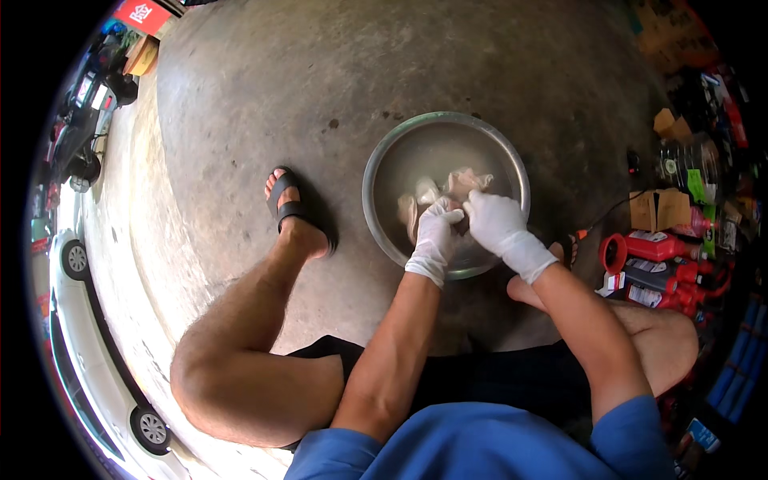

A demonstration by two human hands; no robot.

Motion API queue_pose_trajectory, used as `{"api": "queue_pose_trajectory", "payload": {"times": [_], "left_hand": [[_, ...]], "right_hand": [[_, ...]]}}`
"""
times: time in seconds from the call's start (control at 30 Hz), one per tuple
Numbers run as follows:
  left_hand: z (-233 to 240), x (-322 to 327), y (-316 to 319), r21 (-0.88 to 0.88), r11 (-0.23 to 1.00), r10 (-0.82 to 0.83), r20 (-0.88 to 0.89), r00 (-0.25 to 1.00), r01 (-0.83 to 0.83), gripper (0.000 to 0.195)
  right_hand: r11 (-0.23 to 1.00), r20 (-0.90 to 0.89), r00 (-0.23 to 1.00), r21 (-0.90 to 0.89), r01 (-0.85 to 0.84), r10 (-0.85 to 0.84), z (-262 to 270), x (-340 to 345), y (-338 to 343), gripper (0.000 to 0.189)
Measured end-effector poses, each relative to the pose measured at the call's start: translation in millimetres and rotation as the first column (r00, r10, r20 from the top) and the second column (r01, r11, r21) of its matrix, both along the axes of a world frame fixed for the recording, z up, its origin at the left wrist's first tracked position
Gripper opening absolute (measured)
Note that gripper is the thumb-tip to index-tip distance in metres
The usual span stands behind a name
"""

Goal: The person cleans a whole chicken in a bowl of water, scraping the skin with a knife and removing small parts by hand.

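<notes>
A round metal basin (370,198) of cloudy water stands on the concrete floor between my feet. Both my hands wear white gloves and meet over its near half. My left hand (438,231) is closed on a wet dark cloth (461,223), thumb towards the right. My right hand (495,221) pinches the same cloth from the other side, its fingertips close to the left thumb. Pale wet cloths lie in the water: a beige one (468,182) beyond the hands, a whitish bundle (427,191) beside it, and another beige piece (408,216) left of my left hand.
To the right stand red and dark plastic bottles (654,246), a red funnel (613,253), an opened small carton (660,210) and a clear plastic container (690,162). A cable with an orange end (582,234) lies near my right foot. A white car (96,354) is parked far left.
</notes>
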State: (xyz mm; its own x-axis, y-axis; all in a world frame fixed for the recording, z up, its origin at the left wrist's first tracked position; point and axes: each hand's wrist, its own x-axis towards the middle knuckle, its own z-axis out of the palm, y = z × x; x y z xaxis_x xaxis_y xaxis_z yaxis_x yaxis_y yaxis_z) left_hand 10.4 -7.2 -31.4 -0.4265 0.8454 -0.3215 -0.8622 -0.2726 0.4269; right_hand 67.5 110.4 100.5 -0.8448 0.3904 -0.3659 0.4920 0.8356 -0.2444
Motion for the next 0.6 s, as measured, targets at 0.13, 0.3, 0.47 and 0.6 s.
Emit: {"api": "queue_pose_trajectory", "payload": {"times": [0.13, 0.3, 0.47, 0.6], "left_hand": [[55, 15, 32, -0.153, 0.987, 0.055, 0.019, 0.998, -0.052, 0.038], [44, 9, 16, -0.090, 0.995, 0.044, -0.039, 0.998, -0.048, 0.023], [37, 7, 13, -0.109, 0.992, 0.060, -0.023, 0.998, -0.062, 0.017], [59, 17, 32, -0.287, 0.937, 0.230, 0.082, 0.970, -0.198, 0.015]], "right_hand": [[0.994, -0.016, 0.996, 0.049, 0.094, -0.093, -15, 14, 30, 0.025], [0.997, 0.032, 0.997, -0.007, 0.074, -0.073, -11, 12, 21, 0.026], [0.999, -0.005, 0.999, -0.018, -0.051, 0.051, -14, 17, 16, 0.023], [0.995, -0.028, 0.995, 0.005, 0.098, -0.098, -23, 21, 34, 0.025]]}}
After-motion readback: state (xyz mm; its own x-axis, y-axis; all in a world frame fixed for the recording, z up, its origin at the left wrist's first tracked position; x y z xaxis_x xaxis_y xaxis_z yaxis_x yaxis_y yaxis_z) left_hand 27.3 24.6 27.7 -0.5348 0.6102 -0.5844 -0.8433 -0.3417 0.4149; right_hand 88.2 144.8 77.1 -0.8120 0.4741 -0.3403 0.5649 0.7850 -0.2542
